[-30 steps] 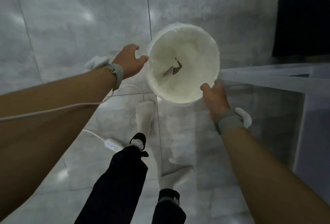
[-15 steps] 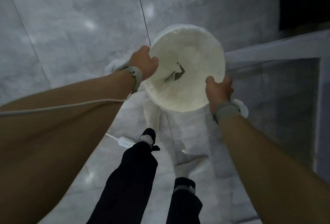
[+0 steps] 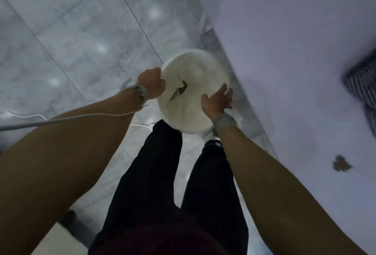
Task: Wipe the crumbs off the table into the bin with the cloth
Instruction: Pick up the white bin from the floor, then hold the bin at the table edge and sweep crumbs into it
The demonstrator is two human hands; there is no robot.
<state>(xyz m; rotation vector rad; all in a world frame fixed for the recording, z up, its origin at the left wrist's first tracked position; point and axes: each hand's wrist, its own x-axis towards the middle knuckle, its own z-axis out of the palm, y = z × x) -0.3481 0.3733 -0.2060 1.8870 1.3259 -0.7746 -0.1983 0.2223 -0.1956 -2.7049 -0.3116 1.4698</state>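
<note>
A round white bin (image 3: 193, 67) with a liner sits low by the table's left edge, in front of my legs. Brown scraps (image 3: 180, 90) lie inside it. My left hand (image 3: 151, 83) is closed on the bin's left rim. My right hand (image 3: 216, 100) lies over the right rim, fingers stretched out and apart, thumb inside. The pale table top (image 3: 295, 51) fills the right side. A brown crumb (image 3: 341, 164) lies on it, to the right of my right forearm. A dark striped cloth (image 3: 364, 79) lies at the far right edge, partly cut off.
The grey marble floor tiles (image 3: 81, 31) spread to the left. A white cable with a power strip (image 3: 149, 127) lies on the floor behind my left arm. A pale box corner (image 3: 61, 240) shows at the bottom left. My legs in black trousers (image 3: 154, 173) stand below the bin.
The view has swung right, and the table top, crumb and cloth have come into sight. The bin now sits against the table edge. My right hand's fingers have opened from their grip on the rim.
</note>
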